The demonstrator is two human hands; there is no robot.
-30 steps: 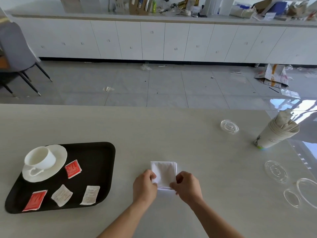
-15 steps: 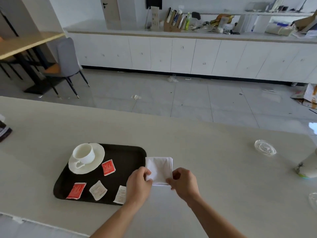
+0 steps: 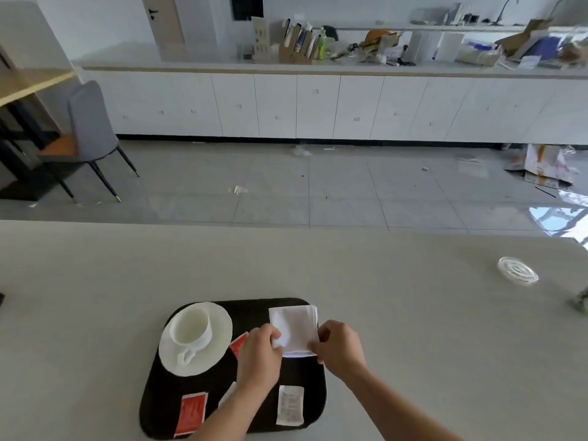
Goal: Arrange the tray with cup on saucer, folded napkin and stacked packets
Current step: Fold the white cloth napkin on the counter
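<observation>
Over the far right corner of the black tray (image 3: 254, 308), a folded white napkin (image 3: 294, 329) is held by both hands: the left hand (image 3: 259, 354) pinches its near left corner, the right hand (image 3: 340, 346) grips its near right edge. On the tray's left side a white cup (image 3: 191, 329) sits upright on its saucer (image 3: 219, 323). Two red packets (image 3: 191, 413) and two white ones (image 3: 289, 409) lie apart, unstacked, toward the near side. On the pale bench (image 3: 413, 313), far right, rests a clear lid (image 3: 518, 270).
</observation>
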